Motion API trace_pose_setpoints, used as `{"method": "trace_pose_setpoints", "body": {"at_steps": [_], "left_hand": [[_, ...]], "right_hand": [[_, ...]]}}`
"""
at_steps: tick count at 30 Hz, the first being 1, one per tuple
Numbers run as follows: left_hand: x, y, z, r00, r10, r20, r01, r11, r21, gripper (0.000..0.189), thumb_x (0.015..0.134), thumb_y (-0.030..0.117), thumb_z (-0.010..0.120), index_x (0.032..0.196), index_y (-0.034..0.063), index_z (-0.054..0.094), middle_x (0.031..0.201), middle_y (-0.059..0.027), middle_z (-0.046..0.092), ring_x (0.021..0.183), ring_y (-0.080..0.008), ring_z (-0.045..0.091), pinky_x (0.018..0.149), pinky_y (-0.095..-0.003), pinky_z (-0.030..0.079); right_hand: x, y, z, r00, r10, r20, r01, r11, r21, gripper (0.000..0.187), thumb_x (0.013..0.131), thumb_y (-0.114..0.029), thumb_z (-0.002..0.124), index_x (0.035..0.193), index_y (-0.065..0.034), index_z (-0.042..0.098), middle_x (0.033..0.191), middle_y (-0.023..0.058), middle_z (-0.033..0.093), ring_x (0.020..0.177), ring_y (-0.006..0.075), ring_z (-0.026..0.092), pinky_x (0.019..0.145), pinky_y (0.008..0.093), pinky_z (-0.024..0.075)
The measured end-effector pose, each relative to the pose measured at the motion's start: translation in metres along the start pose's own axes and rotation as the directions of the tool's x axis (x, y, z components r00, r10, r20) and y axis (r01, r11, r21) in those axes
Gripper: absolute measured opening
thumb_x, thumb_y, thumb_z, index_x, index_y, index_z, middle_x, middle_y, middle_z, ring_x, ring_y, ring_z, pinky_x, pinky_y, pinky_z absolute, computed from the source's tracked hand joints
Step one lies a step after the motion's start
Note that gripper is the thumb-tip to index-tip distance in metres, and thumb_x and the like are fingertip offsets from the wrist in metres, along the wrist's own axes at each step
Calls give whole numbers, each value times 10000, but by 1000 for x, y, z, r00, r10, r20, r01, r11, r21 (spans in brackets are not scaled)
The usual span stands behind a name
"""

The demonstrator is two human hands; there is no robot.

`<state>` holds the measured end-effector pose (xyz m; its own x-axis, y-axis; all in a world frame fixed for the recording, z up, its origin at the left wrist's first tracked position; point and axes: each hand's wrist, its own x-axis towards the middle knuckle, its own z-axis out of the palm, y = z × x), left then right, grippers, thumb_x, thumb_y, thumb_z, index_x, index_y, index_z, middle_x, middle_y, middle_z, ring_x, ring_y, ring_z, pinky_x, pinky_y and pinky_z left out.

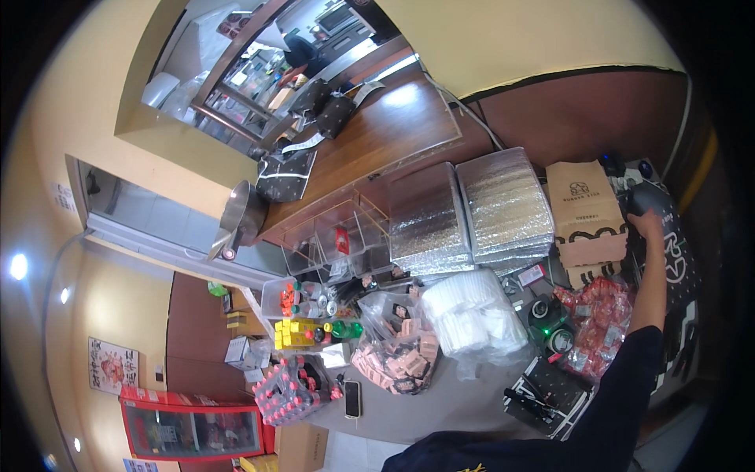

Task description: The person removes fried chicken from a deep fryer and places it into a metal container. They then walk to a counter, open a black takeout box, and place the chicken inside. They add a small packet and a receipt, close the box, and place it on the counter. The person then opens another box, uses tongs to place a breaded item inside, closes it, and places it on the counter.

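My right hand (647, 223) reaches out at the far right, at the end of a dark sleeve (628, 366). Its fingers are at the near edge of a dark item (644, 197), and whether they grip it is unclear. Under and beside the forearm lie black printed bags (675, 236) with white dots. Brown paper bags (584, 189) are stacked just left of the hand. Clear bags of red packets (601, 318) lie beside the forearm. Nearer me are folded black bags (551, 389). My left hand is out of view.
Silver insulated bags (507, 200) and a bundle of white plastic bags (472, 312) cover the grey table (460, 407). Pink packets (401, 360), a phone (352, 399) and shrink-wrapped bottles (292, 389) sit leftward. A wooden counter (377, 135) borders a hatch, with a person (301, 56) beyond.
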<state>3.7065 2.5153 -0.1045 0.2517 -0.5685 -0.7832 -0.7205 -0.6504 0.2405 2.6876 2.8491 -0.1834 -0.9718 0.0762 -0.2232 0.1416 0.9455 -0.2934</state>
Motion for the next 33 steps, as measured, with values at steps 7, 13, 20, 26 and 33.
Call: {"method": "trace_pose_setpoints", "body": {"at_steps": [7, 13, 20, 26, 33], "left_hand": [[-7, -13, 11, 1000, -16, 5, 16, 1000, 16, 403, 996, 302, 627, 1295, 33, 647, 989, -84, 748, 868, -218, 708, 755, -359, 562], [-6, -25, 15, 1000, -10, 14, 10, 1000, 26, 398, 996, 299, 625, 1287, 29, 652, 982, -86, 750, 869, -220, 710, 759, -360, 563], [5, -49, 16, 999, -4, 35, 4, 1000, 21, 392, 995, 295, 623, 1278, 25, 658, 974, -88, 753, 871, -222, 713, 764, -361, 564], [28, -84, 7, 999, -12, 42, 11, 1000, 29, 388, 995, 292, 621, 1269, 22, 663, 968, -90, 755, 873, -223, 716, 768, -362, 564], [43, -93, -4, 997, 75, 12, -76, 992, 99, 383, 994, 289, 619, 1260, 18, 669, 960, -92, 758, 875, -226, 718, 773, -363, 565]], "right_hand": [[6, 19, 4, 1000, -17, 12, 15, 986, 164, 757, 860, -421, 657, 1403, 77, 487, 1374, 426, 513, 1256, 541, 543, 1109, 495, 452], [-2, 33, 48, 958, -90, -271, 80, 996, -45, 481, 936, -286, 594, 1265, 64, 570, 1190, 378, 612, 1170, 520, 608, 1023, 522, 508], [-15, 61, 48, 968, -116, -222, 97, 991, -96, 416, 1014, -289, 463, 1078, 47, 699, 1155, 318, 685, 1049, 475, 693, 918, 544, 566], [-46, 43, -14, 956, 15, -294, 5, 998, 68, 597, 1071, -469, 368, 1197, 18, 688, 1211, 315, 663, 1171, 504, 612, 986, 582, 488], [-109, 29, -102, 588, 78, -805, 504, 744, 440, 517, 1063, -384, 506, 1318, 55, 604, 1195, 333, 661, 1105, 493, 633, 925, 491, 507]]}}
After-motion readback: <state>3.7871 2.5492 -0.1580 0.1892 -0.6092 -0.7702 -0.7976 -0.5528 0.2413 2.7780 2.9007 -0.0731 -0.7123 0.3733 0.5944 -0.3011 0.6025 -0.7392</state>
